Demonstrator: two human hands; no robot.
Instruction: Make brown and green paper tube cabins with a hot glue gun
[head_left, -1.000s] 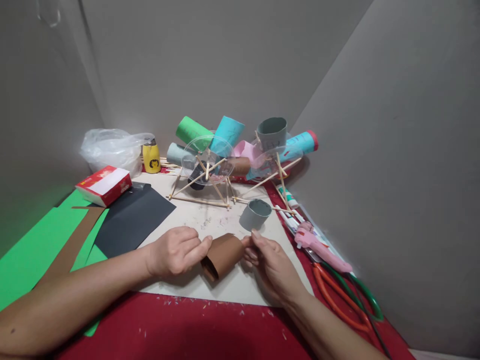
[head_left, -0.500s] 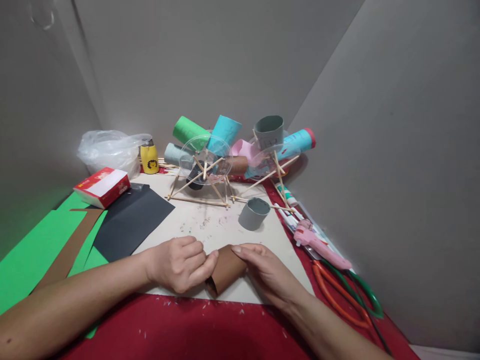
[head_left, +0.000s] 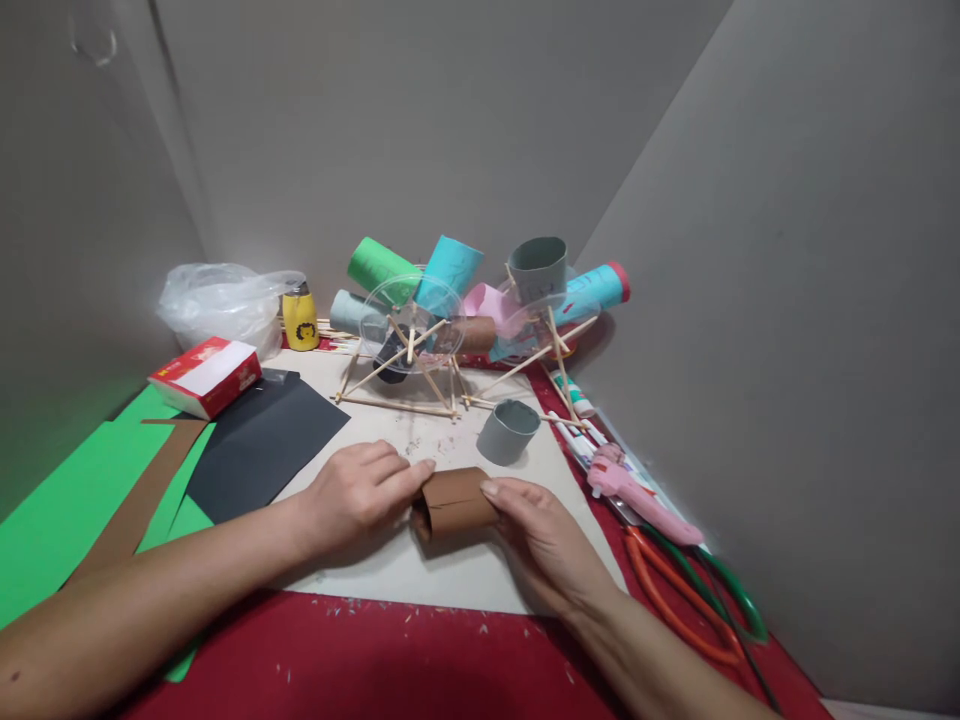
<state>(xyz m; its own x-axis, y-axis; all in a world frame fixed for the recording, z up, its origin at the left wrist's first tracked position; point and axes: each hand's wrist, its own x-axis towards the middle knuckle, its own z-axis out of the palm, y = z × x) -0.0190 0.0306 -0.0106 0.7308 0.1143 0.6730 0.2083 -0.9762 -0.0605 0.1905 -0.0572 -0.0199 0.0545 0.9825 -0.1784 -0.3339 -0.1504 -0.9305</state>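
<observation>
A brown paper tube lies between my two hands, raised over the white sheet. My left hand pinches its left end, thumb on top and the other fingers curled. At the tube's right end, my right hand grips with the thumb above and fingers behind. A dark line runs along the tube's top side. Just beyond it, a short grey paper tube stands upright on the sheet. Further back is a stick-frame model with clear discs and coloured paper tubes around it.
At the left lie green paper, a black sheet and a red-and-white box. A plastic bag and a yellow bottle stand behind. Along the right edge are a pink glue gun and orange-handled scissors.
The brown tube has turned to lie more level and moved slightly away from me, showing the dark line. My left thumb and fingers now reach onto its left end.
</observation>
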